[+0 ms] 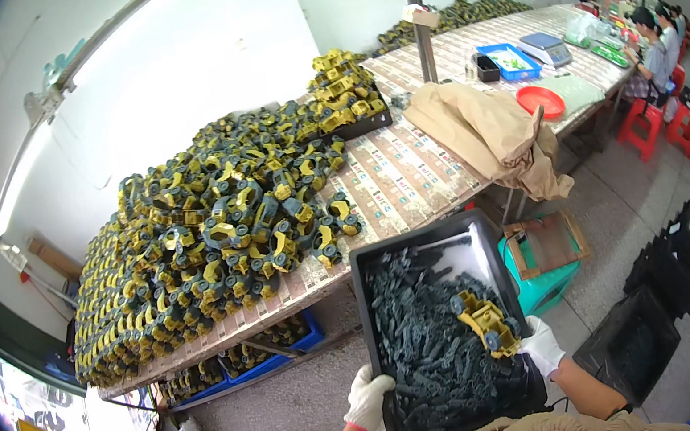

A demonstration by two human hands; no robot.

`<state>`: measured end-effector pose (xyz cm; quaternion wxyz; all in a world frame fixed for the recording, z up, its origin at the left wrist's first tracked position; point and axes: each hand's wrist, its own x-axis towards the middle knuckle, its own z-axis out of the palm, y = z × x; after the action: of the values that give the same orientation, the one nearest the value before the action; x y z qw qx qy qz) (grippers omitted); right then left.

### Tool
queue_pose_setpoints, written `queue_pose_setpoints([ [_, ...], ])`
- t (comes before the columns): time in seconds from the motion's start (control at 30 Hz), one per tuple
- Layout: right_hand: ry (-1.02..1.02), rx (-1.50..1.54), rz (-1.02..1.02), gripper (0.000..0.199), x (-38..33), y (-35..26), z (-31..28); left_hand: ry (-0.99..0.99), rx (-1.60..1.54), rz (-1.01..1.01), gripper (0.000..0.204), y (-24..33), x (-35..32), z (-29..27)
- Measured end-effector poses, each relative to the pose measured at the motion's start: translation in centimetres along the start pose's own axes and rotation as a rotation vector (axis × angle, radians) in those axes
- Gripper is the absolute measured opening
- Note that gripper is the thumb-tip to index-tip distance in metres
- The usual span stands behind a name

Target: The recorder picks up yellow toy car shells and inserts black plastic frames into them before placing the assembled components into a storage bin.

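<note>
A black plastic tray [364, 303] full of small dark grey plastic parts [429, 346] is held in front of my body. My left hand [367, 400], in a white glove, grips its left rim. On the opposite side my gloved right hand [543, 348] is closed at the right rim, its fingertips partly hidden and right beside a yellow toy vehicle [486, 323]. The toy has dark wheels and lies tilted on the loose parts. A pale patch of the tray's bottom shows at its far right corner.
A large heap of yellow and dark toy vehicles [212, 227] covers the left of the long table [394, 181]. Brown cloth [484, 126] hangs off its edge. A teal stool [545, 279] stands beyond my tray; black trays [632, 346] lie on the floor. Seated people work far right.
</note>
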<state>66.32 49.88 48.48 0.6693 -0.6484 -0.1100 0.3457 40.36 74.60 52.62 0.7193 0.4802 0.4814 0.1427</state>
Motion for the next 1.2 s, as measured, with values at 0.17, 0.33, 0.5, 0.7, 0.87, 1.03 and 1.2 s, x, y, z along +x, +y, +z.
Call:
queue_pose_setpoints([
  [0.17, 0.123, 0.163, 0.042, 0.033, 1.6, -2.8, 1.1, -0.132, -0.003, -0.016, 0.023, 4.8, 6.0, 2.3],
  [0.33, 0.166, 0.096, -0.065, 0.035, 8.8, -1.6, -0.3, -0.206, -0.055, -0.004, 0.023, 7.8, 12.4, 4.9],
  [0.5, 0.146, -0.007, 0.002, 0.042, 18.4, -3.8, -0.8, -0.176, -0.129, 0.02, 0.027, 10.3, 18.9, 7.7],
  [0.7, -0.011, -0.217, 0.037, 0.046, 32.8, -8.1, -1.3, -0.015, -0.269, -0.064, 0.032, 13.4, 26.7, 12.2],
  [0.87, -0.085, -0.411, 0.017, 0.045, 43.8, -11.6, -2.1, 0.095, -0.251, -0.052, 0.029, 13.7, 33.4, 16.1],
  [1.03, -0.129, -0.479, 0.041, 0.046, 52.2, -10.2, -3.8, 0.095, -0.253, -0.103, 0.026, 14.3, 38.3, 18.2],
  [1.2, -0.098, -0.5, 0.06, 0.048, 54.8, -11.6, -2.4, 0.173, -0.157, -0.086, 0.02, 17.3, 40.6, 19.4],
])
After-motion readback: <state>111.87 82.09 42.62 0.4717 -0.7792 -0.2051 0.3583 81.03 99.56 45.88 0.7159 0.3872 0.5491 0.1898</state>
